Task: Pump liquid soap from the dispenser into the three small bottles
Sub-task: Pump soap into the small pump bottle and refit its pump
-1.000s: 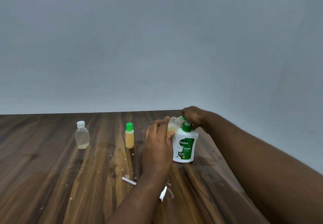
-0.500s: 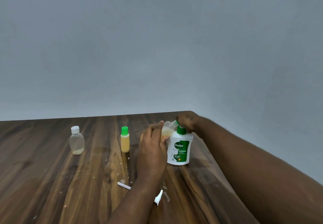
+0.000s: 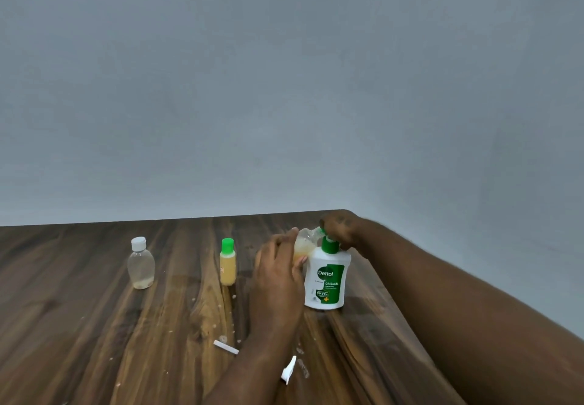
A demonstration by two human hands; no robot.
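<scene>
Three small bottles: one open bottle (image 3: 305,240) is tilted in your left hand (image 3: 278,278). A white-capped bottle (image 3: 141,265) and a green-capped bottle (image 3: 228,265) stand shut on the table (image 3: 79,325), off to the left.
Dispenser: the soap dispenser (image 3: 327,278) stands upright near the table's right edge, just beside your left hand.
Left hand: your fingers wrap round the open bottle and hold its mouth up toward the green spout. Whether mouth and spout actually touch is too small to tell.
Right hand: your right hand (image 3: 339,229) is curled over the pump head (image 3: 329,244), which it mostly hides.
Fill level: yellowish soap sits in the lower part of the held bottle, so this one looks partly filled.
Pumping: press straight down with slow, full strokes. A sideways push could tip the dispenser toward the edge.
Aim: bring the bottle's mouth right under the spout before each stroke, and hold it steady until the thread of soap breaks.
Tilt: lean the bottle only as far as the spout needs. Any further and the soap inside may run out.
Loose bits: a white cap (image 3: 289,370) and a white strip (image 3: 226,347) lie near your left forearm, so mind them as you set the bottle down.
Risk: pale specks dot the wood, and wet soap would likely make the bottles slippery.
</scene>
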